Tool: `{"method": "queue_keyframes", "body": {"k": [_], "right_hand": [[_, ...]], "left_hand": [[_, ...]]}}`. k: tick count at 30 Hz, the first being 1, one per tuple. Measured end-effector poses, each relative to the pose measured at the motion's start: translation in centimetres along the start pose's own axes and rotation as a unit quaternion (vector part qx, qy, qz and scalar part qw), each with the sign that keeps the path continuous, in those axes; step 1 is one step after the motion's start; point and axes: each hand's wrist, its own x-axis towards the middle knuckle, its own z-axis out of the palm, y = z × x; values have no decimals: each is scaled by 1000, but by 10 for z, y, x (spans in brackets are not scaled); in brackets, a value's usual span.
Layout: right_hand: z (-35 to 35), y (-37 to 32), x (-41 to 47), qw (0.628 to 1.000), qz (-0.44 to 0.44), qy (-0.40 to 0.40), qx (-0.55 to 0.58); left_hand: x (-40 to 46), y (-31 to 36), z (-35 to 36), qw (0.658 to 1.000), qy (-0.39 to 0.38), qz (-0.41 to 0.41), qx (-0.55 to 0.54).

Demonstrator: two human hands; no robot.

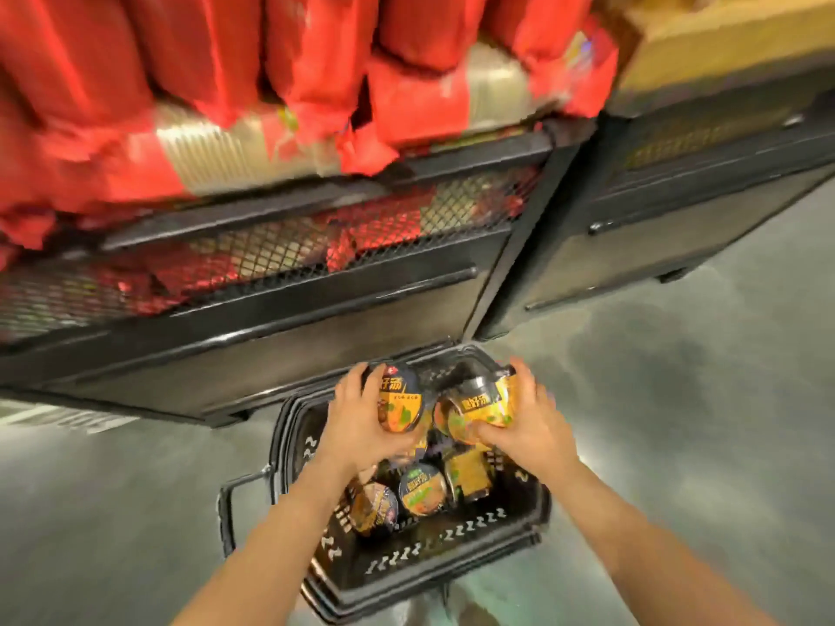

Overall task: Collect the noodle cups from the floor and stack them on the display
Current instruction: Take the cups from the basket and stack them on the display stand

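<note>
Above the black basket [420, 562] on the floor: left hand [361, 417] grips 1 noodle cup [400, 397], right hand [526, 422] clamps another cup [474, 411]. More cups [422, 490] lie inside the basket. Behind it, black mesh display [271, 282] with red packets [316, 61].

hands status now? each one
Left hand: fingers curled round a noodle cup, above the basket.
Right hand: grips another cup.
</note>
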Motion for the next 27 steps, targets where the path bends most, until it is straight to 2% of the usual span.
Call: {"method": "queue_keyframes", "body": {"k": [5,11,20,27], "right_hand": [[-100,13,-72,993,36,73,89],[-174,55,-142,969,49,174,170],[-270,176,-203,948,69,219,219],[-366,267,-223,944,25,256,206]], "left_hand": [[-16,80,-61,996,-15,75,48],[-41,180,-89,981,-41,163,98],[-79,339,-29,966,-40,225,123],[-89,469,8,961,-17,245,125]]}}
